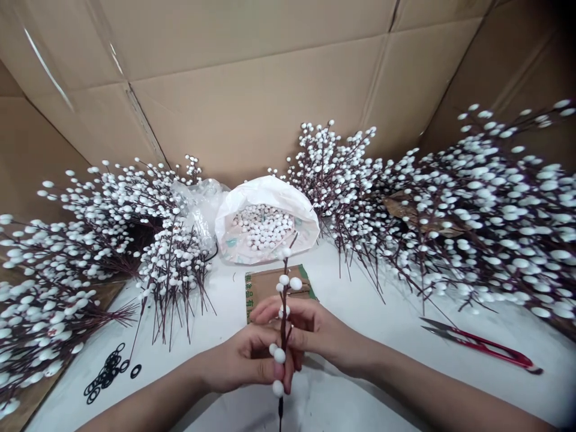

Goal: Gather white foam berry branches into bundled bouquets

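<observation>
Both hands meet at the near centre of the table. The left hand (243, 360) is curled shut around a thin dark berry stem (279, 355), thumb toward the camera. The right hand (310, 327) sits just above and behind it, with its fingers narrowed onto the same stem. The stem stands nearly upright. White berries show above, between and below the hands, and its bare tip hangs past the near edge of the view.

Brown cardboard walls (270, 90) close in the far side and both flanks. A white table (360, 312) runs beneath everything. The biggest heap of white-berried branches (486, 216) fills the right side, and a second heap (67, 252) spreads along the left. A smaller bunch (337, 174) rises at the far middle, joined to the right heap. Another small bunch (173, 264) leans at the left of centre, stems pointing near.

Between the heaps, at the far centre, lies an open white bag (265, 222) of loose white beads, with crumpled clear plastic (198, 204) just to its left. A cardboard piece with green print (265, 288) lies flat between the bag and the hands, partly hidden by them. Red-handled snips (486, 348) lie on the table to the right, well apart from the right hand. A small cluster of black rings (105, 375) lies near the left edge.
</observation>
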### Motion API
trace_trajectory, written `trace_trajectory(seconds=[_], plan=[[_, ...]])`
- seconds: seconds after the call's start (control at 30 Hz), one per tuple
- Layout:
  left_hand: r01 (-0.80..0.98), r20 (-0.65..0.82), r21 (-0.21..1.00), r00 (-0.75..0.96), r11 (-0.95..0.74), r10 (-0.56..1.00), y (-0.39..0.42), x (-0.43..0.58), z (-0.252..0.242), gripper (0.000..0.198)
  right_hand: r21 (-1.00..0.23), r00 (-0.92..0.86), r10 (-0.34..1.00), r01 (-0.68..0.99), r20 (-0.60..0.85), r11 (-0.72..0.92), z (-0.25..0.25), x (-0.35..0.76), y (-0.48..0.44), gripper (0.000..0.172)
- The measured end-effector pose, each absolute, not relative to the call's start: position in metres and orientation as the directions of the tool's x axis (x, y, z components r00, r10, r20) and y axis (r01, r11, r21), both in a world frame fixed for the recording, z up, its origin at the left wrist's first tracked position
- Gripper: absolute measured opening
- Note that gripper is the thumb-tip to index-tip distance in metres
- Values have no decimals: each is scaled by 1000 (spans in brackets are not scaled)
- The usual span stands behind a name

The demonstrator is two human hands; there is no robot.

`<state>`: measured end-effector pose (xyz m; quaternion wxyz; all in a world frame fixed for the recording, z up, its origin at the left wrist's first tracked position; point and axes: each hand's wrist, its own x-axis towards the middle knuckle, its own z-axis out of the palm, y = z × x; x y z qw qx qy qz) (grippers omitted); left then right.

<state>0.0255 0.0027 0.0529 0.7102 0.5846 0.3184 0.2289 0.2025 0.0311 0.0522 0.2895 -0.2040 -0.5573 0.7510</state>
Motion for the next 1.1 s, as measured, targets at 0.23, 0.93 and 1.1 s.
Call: trace_trajectory(seconds=[0.23, 0.93, 1.1], plan=[[-103, -198, 938, 625, 331, 755, 0, 32, 40, 28, -876, -816, 574, -328, 74, -354, 53, 205, 30, 23], [918, 284, 185, 292, -351, 913, 133, 6, 47, 20, -881, -374, 921, -394, -107, -262, 51, 208, 44, 22], [942, 287, 138, 257, -305, 923, 139, 13, 35, 17, -884, -355, 930, -399, -97, -245, 48, 208, 46, 23]])
